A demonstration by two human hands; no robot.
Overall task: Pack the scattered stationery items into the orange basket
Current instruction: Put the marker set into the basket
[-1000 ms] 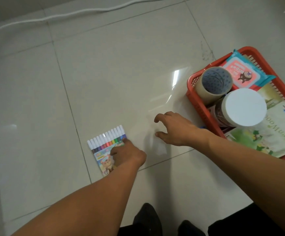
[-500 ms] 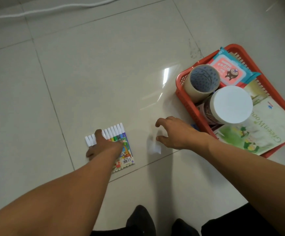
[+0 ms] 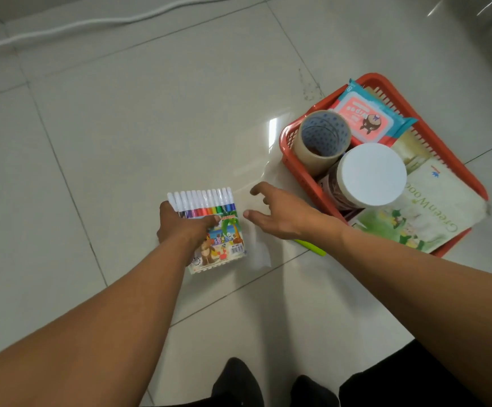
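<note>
Since the earlier frame, the marker pack [image 3: 212,227] is closer to the orange basket [image 3: 297,168], and the left hand [image 3: 184,226] now has its fingers closed around the pack's left side, the thumb across the front. Whether the pack is lifted from the tiled floor [image 3: 121,127] or is sliding on it, the picture does not show.

The right hand [image 3: 283,214] is just beside the pack, fingers spread wide and holding nothing. A thin transparent sheet [image 3: 258,207] seems to lie under it, hard to see.

The basket already holds a tape roll [image 3: 322,141], a jar with a white lid [image 3: 371,174], a packet of wipes [image 3: 365,118] and a picture book [image 3: 421,212]. So most of the packing looks done. The markers are still outside, and a green pen-like item [image 3: 312,248] on the floor under the right wrist seems also left.
</note>
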